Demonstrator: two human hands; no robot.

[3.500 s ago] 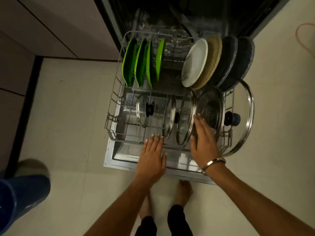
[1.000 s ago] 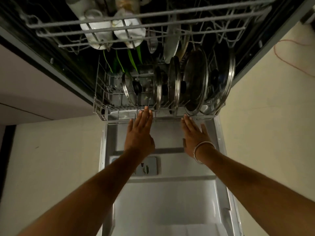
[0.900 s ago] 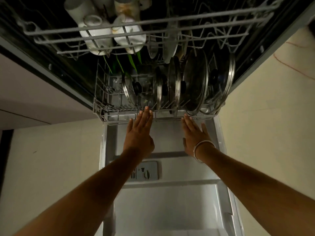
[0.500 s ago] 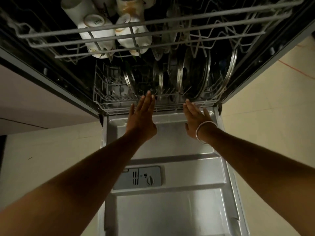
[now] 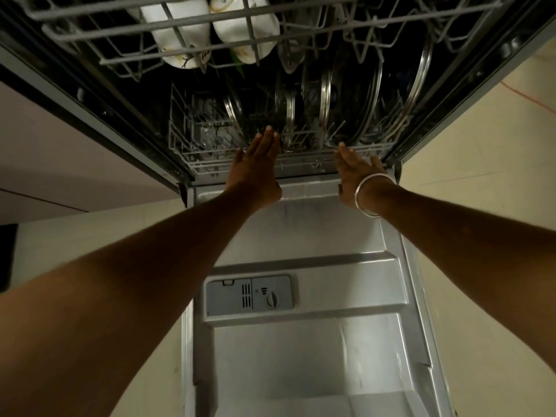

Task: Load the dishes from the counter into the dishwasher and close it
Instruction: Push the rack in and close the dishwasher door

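Observation:
The dishwasher's lower wire rack (image 5: 207,168) sits inside the dark tub, holding several steel-rimmed glass lids (image 5: 325,106) upright. My left hand (image 5: 257,167) lies flat with fingers together against the rack's front rail. My right hand (image 5: 358,173), with a silver bangle at the wrist, presses the same rail further right. Neither hand holds anything. The upper rack (image 5: 180,25) hangs above with white cups (image 5: 183,40) upside down in it. The open door (image 5: 301,341) lies flat below my arms, its detergent dispenser (image 5: 249,296) facing up.
Beige cabinet fronts (image 5: 75,139) run along the left of the dishwasher. Pale floor tiles (image 5: 487,164) spread to the right of the door and to its left. A thin red cord (image 5: 526,97) lies on the floor at the right.
The lower rack has slid from fully pulled out to inside the tub, pushed by both flat hands. The green and dark plates are now hidden in the dark interior. The camera has dropped lower and closer.

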